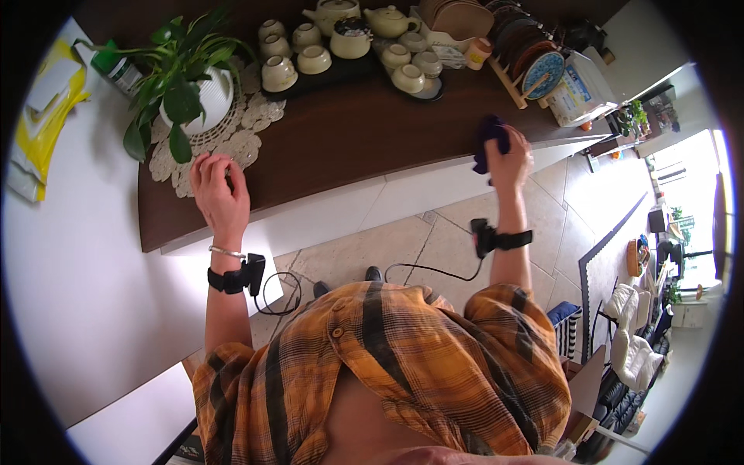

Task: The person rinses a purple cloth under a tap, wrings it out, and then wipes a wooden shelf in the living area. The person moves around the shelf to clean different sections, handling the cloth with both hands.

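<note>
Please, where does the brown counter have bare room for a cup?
The widest bare patch of counter lies between the doily and the purple cloth, in front of the teacups. It is crowded along the back, with teapots and plates, and left, around the plant.

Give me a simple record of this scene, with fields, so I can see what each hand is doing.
Left hand: loosely curled by the lace doily; nothing visible in it, contact unclear
Right hand: holding a dark purple cloth at the counter's front edge
Surface: dark brown countertop
Left end: potted plant on the doily
Back: teapot and pale cups
Right end: blue patterned plate beside a white box
</note>
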A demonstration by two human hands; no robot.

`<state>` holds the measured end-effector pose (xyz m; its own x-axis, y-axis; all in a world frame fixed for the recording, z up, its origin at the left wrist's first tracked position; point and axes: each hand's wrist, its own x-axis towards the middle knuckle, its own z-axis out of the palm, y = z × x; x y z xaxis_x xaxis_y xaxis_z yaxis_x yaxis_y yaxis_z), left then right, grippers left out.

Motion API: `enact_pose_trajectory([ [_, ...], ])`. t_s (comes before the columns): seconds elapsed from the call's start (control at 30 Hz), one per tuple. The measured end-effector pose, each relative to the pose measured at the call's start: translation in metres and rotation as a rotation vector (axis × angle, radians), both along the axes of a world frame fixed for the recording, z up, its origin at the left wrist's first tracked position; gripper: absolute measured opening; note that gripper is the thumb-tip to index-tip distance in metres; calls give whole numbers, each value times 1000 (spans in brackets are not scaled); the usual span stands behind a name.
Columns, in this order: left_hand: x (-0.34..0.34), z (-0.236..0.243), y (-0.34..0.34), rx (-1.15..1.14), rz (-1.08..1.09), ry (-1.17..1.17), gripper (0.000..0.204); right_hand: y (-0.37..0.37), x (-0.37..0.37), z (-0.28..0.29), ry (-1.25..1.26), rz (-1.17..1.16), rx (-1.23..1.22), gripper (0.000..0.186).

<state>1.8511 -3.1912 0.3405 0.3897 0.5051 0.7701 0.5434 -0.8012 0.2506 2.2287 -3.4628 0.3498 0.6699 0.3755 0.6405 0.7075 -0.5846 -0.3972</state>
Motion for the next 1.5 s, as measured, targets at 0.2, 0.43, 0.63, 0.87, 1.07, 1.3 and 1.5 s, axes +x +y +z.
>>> enact_pose_trajectory([
  [0.2, 0, 0, 2, 47, 5, 60, 8, 91, -127, -7, -153, 746, -65, 32],
  [0.43, -3, -5, 4, 8, 21, 100, 7, 20, 13, -42, -154, 292, 29, 26],
  [0.63, -3, -4, 3, 13, 6, 73, 6, -61, 124, -25, 198, -472, 52, 31],
  [0.87, 0, -2, 2, 32, -10, 107, 6, 23, 30, -19, -275, 334, -226, 34],
  [1.07, -2, -3, 4, -5, -25, 130, 5, -10, 87, -16, -12, 18, -199, 29],
  [1.3, 0, -3, 3, -30, -25, 97, 6, -73, 127, 16, 354, -438, -142, 39],
  [1.5, 1, -1, 2, -20, -53, 91, 6, 19, 64, -3, 143, 359, -392, 59],
])
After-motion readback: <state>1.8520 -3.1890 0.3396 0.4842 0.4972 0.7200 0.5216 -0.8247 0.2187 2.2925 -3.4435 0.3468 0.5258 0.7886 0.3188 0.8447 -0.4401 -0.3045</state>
